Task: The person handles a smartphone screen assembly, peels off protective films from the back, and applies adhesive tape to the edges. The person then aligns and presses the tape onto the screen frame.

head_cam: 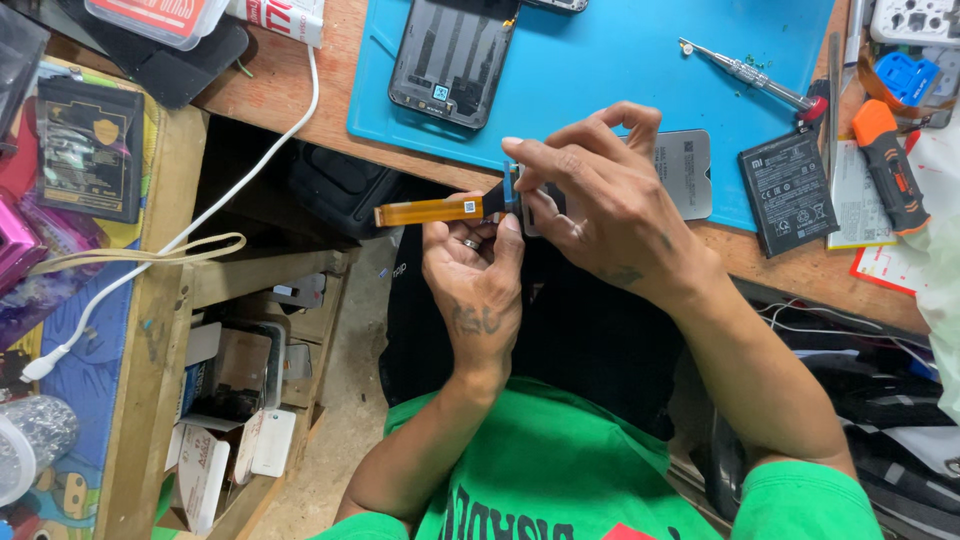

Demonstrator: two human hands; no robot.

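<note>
Flex cable (428, 211), orange, sticks out left from both hands. Left hand (474, 285) and right hand (600, 205) pinch it closed, near the blue mat (600, 60).

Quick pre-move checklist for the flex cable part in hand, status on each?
1. Left hand grips the flex cable: ok.
2. Right hand pinches the small blue-edged part: ok.
3. Cable free end clear of the desk edge: ok.
4. Opened phone lies flat on the blue mat: ok.
5. Screwdriver on the mat, within reach: ok.
6. Connector pins undamaged: cannot tell.
</note>
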